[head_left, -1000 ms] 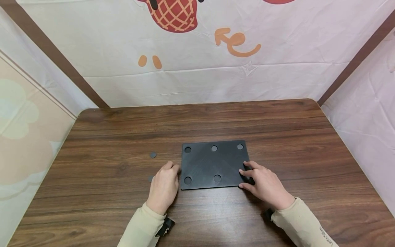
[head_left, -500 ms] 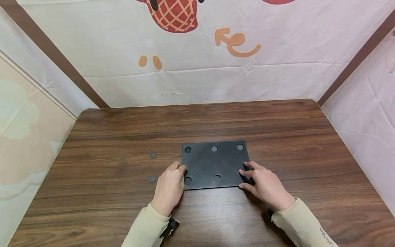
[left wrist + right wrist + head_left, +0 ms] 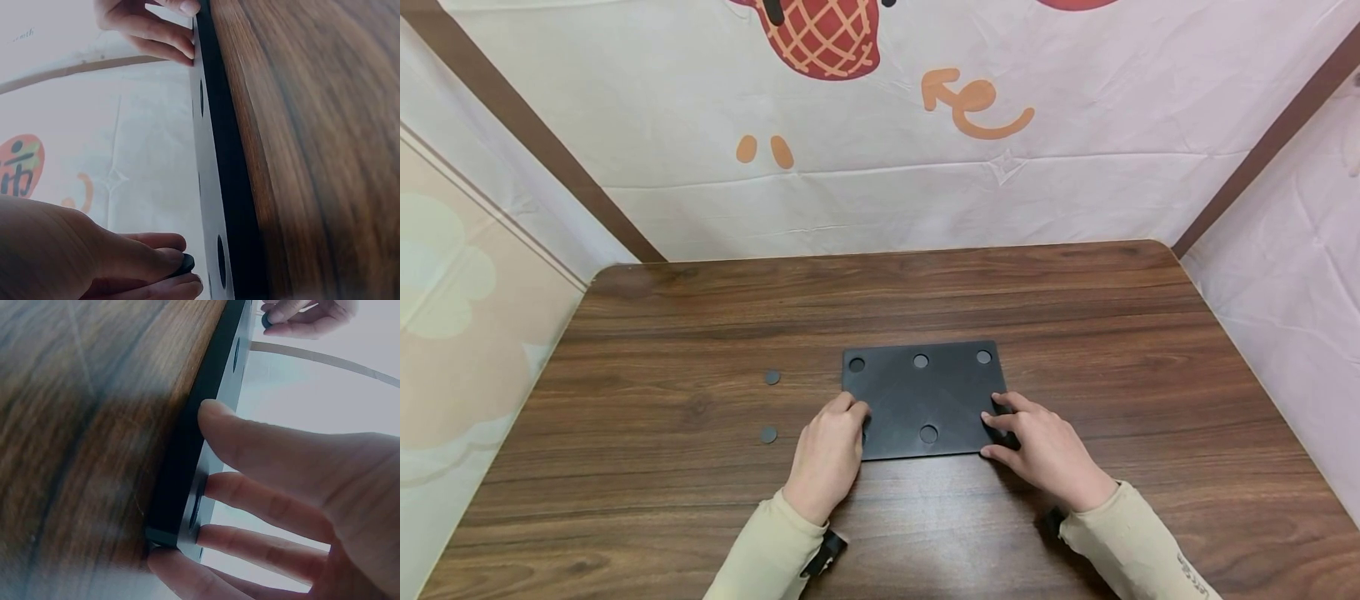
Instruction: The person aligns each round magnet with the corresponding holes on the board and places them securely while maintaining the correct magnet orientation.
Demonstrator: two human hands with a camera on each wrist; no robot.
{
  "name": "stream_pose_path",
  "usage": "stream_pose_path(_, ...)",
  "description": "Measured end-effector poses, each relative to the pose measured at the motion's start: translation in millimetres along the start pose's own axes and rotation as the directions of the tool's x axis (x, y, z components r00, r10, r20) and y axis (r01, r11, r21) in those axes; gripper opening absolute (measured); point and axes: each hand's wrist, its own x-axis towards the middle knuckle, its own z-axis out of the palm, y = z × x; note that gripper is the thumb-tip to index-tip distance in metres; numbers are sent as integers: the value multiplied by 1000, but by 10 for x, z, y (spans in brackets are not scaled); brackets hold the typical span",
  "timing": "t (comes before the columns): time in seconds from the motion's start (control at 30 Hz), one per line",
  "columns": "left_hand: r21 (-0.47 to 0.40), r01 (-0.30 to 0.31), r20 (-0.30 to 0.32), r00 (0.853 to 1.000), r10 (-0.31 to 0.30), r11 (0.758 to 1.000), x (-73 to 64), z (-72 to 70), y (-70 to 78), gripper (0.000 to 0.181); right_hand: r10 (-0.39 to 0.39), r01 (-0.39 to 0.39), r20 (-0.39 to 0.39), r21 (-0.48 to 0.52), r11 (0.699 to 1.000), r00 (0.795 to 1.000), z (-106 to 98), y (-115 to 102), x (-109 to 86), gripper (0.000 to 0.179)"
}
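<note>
A black rectangular board [image 3: 910, 400] with round recesses lies flat on the table. My left hand [image 3: 827, 454] is over its front left corner, hiding the recess there. Between thumb and fingers it pinches a small dark disc [image 3: 185, 265], held just above the board in the left wrist view. My right hand [image 3: 1041, 446] grips the board's front right corner, thumb on the front edge and fingers on the top and side. Two loose grey discs, a far one [image 3: 772, 377] and a near one [image 3: 768, 434], lie left of the board.
The brown wood-grain table [image 3: 700, 308] extends around the board on all sides. A white printed cloth [image 3: 880, 200] hangs along its back edge, with more cloth at the left and right. Both forearms reach in from the front.
My left hand has moved right, from beside the board to over its front left corner, uncovering the near loose disc. The right hand and the board have stayed still.
</note>
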Motion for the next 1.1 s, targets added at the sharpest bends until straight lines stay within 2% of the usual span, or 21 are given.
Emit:
stream_pose_path(0.93,-17,-23,35,999,24,1000,75,96,176,12,1,-1,-2,-2,1000,1000,-5,-1,0,42)
stream_pose_path(1.1,-16,-43,46,998,43,999,80,116,207,11,-1,1,-1,3,1000,1000,0,1,-1,42)
